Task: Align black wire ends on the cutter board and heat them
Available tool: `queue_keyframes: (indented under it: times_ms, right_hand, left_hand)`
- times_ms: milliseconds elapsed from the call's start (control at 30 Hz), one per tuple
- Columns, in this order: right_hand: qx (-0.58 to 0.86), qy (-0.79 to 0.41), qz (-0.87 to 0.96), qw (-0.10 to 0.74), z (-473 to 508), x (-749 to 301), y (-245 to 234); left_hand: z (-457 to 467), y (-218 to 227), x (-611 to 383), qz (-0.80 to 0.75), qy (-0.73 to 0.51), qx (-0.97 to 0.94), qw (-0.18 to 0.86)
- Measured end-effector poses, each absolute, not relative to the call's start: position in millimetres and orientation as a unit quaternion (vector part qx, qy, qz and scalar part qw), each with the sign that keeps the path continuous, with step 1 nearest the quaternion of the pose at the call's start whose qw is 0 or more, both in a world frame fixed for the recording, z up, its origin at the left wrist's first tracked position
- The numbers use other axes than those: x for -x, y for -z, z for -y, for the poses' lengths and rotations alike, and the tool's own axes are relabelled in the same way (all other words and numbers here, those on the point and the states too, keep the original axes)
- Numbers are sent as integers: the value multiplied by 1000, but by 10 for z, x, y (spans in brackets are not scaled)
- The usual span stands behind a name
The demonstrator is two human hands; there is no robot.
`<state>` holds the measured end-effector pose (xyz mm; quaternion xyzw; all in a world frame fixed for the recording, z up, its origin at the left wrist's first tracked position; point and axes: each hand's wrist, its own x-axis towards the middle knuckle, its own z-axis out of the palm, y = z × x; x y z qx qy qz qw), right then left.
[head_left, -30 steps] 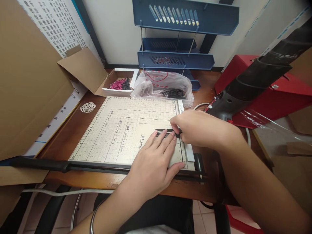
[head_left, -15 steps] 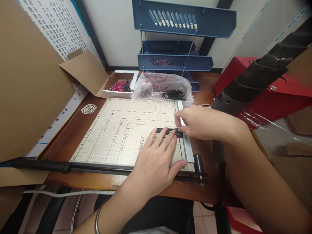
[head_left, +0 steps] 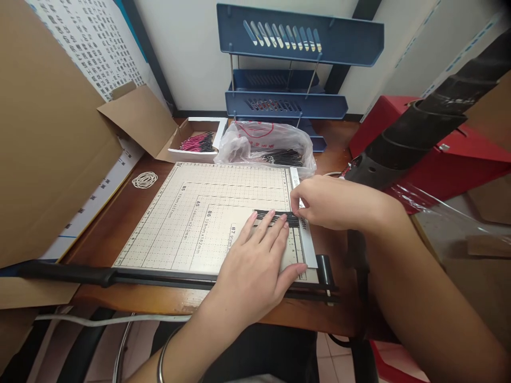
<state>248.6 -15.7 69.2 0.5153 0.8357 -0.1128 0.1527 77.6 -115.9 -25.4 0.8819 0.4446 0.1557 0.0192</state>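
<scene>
Several thin black strips lie side by side on the cream gridded board of a paper cutter, their right ends at the white edge guide. My left hand lies flat across the strips, fingers spread and thumb near the guide. At their right ends my right hand has thumb and forefinger pinched together beside the guide; what sits between the fingertips is too small to make out. The cutter's black blade handle is down along the front edge.
Behind the cutter stand a plastic bag of black pieces and a small cardboard box with pink and black pieces. A coil of white cord lies left. Blue shelves rise behind; a black post and red box stand right.
My right thumb and forefinger have come closer together and shifted slightly right at the ends of the strips. My left hand stays in place on them.
</scene>
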Motion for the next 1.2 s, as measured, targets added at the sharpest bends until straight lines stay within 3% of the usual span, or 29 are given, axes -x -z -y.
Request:
queue_keyframes:
  times_ms: [433, 633, 867, 1200]
  right_hand:
    - [-505, 81, -849, 137, 156, -2471, -689]
    - [-509, 109, -841, 150, 141, -2444, -684]
    - [-495, 81, -853, 145, 166, -2401, -674]
    - [-485, 68, -857, 159, 166, -2411, -659]
  left_hand:
    - [867, -5, -459, -492, -194, -848, -26]
    - [603, -174, -502, -477, -138, -867, 43]
    - [482, -126, -727, -476, -110, -870, 64]
    - [572, -78, -651, -482, -178, -856, 54]
